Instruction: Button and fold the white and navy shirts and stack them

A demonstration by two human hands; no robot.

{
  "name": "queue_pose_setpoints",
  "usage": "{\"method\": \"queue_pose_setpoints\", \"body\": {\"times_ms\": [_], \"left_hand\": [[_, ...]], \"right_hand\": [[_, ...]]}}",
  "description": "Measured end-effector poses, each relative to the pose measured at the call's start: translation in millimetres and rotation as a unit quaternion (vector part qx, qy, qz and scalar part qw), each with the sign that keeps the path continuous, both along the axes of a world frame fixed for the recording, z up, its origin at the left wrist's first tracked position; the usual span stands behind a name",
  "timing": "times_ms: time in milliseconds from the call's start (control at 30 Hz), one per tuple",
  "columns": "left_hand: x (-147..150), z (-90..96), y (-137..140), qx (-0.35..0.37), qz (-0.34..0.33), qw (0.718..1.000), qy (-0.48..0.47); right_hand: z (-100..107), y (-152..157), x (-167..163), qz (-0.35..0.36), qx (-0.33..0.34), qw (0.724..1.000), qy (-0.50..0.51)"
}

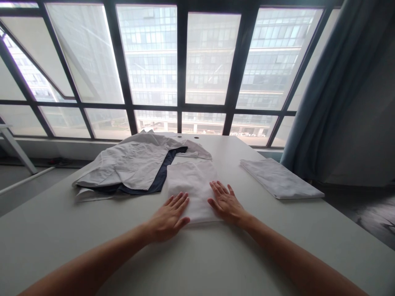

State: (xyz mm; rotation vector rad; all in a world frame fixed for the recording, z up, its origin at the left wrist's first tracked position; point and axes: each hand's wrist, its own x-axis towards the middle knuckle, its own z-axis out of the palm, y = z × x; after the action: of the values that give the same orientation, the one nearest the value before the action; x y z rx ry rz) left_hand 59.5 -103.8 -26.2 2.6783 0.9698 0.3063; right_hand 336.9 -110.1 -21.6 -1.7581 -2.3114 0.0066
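Note:
A white garment folded into a flat rectangle (194,181) lies on the table in front of me. My left hand (169,218) rests on its near left edge, fingers stretched out flat and thumb pointing right. On its right edge lies my right hand (227,204), palm down with the fingers spread. Neither hand grips the cloth. Just behind and left of it, a loose white garment with dark navy parts (132,164) is spread out in wrinkles. Another folded white cloth (280,179) sits apart on the right side of the table.
The white table (197,263) runs forward towards a wall of dark-framed windows (182,57). A blue-grey curtain (321,90) hangs at the right beyond the table's edge. To the left, a white metal frame (18,150) stands on the floor.

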Motion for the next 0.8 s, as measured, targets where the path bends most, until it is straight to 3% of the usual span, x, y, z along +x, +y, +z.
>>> {"method": "queue_pose_setpoints", "body": {"times_ms": [200, 300, 400, 500, 600, 700, 800], "left_hand": [[-11, 10.0, -1, -0.051, 0.007, 0.999, -0.001], [-10, 28.5, -20, -0.044, -0.058, 0.997, -0.016], [-6, 44.8, -36, -0.032, -0.151, 0.987, -0.043], [-11, 49.8, -27, 0.005, -0.187, 0.982, -0.031], [-32, 41.8, 7, 0.057, -0.126, 0.990, 0.014], [-62, 26.8, 46, 0.075, -0.021, 0.996, 0.037], [-80, 16.1, 67, 0.069, -0.007, 0.997, 0.023]], "right_hand": [[-1, 8, 20, -0.052, -0.030, 0.998, -0.009], [2, 15, 37, -0.103, -0.030, 0.994, -0.032], [8, 19, 47, -0.200, 0.026, 0.978, -0.061], [16, 11, 36, -0.213, 0.077, 0.972, -0.064], [18, -9, 5, -0.168, 0.034, 0.985, -0.020], [13, -26, -19, -0.138, -0.073, 0.988, 0.010], [9, -23, -16, -0.089, -0.127, 0.988, 0.001]]}}
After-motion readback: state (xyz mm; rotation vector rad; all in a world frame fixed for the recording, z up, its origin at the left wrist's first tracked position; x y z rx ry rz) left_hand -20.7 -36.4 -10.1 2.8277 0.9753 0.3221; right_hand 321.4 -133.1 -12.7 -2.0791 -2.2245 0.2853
